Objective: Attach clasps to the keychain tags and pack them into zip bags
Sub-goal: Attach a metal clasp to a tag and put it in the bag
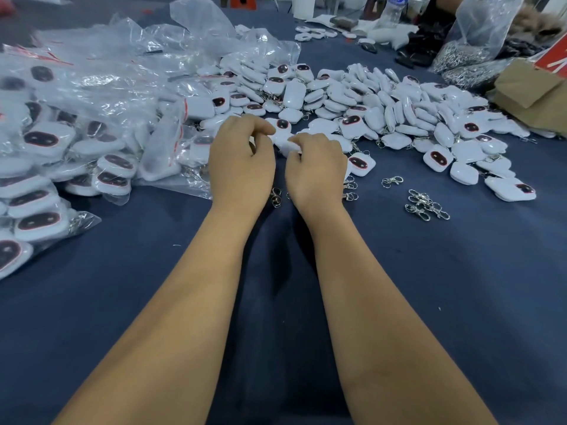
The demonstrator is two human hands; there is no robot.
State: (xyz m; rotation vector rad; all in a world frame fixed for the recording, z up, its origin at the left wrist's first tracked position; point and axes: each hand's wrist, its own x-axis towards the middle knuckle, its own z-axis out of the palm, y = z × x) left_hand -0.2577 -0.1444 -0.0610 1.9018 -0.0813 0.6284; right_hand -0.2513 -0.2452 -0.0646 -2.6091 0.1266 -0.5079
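Resting on the dark blue cloth [429, 286], the right hand [316, 170] curls its fingers round a smooth, rounded white tag [288, 146], its long axis lying roughly left to right, while the left hand [242, 161] sits just beside it with fingers bent, what it pinches hidden. Glossy tags lie heaped [383, 108] beyond; crinkly clear bags [76, 118] fill the left, and shiny metal clasps [426, 205] lie scattered at right.

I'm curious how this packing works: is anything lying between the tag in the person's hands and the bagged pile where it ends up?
Nothing visible blocks it. The right hand grips a white tag, with the left hand beside it. The zip bags lie just left, bordering the left hand.
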